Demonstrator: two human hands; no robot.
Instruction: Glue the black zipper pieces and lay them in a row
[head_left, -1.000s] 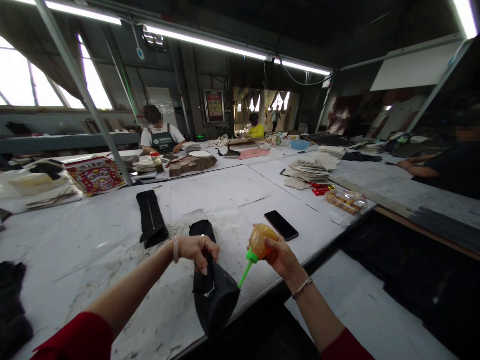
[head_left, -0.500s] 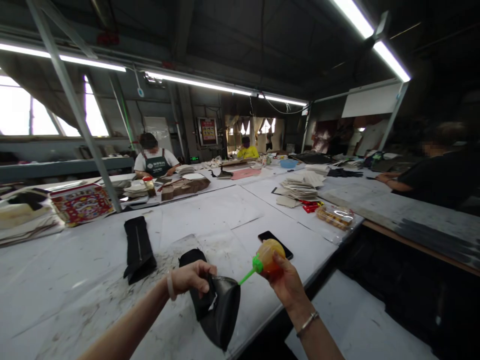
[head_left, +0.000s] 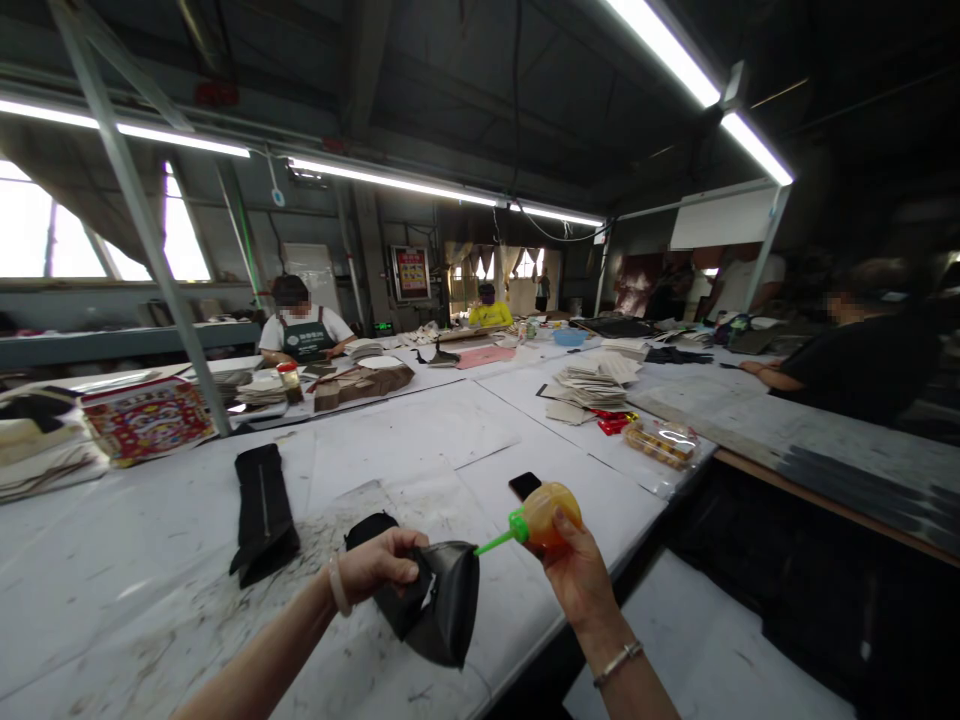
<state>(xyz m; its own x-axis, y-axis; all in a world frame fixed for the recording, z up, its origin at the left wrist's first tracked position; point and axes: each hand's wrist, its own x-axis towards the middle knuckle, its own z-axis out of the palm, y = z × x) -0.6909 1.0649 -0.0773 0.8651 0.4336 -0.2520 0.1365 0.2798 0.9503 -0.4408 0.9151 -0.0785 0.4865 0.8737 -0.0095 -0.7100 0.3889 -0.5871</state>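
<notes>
My left hand (head_left: 384, 562) is closed on a black leather-like piece (head_left: 447, 610), pinching its upper edge and holding it up off the table. It looks like a sewn boot shaft or pouch, with a small white tag on it. In my right hand (head_left: 576, 575) is a squeeze bottle (head_left: 551, 513) of amber liquid with a green cap and long thin nozzle. The bottle lies tilted to the left, its nozzle tip at the piece's upper right corner. A second black piece with a zipper (head_left: 264, 512) lies flat on the left.
Behind the bottle lies a phone (head_left: 525, 485). Farther back are stacked pale pieces (head_left: 589, 388), red-handled scissors (head_left: 615, 421) and a clear food box (head_left: 661, 443). A colourful carton (head_left: 148, 418) stands left beside a metal post (head_left: 161, 250). Several co-workers sit around the tables.
The bottle has tipped nearer to level, its nozzle still at the piece's corner. My left hand has kept its hold on the black piece. The whole view has shifted slightly.
</notes>
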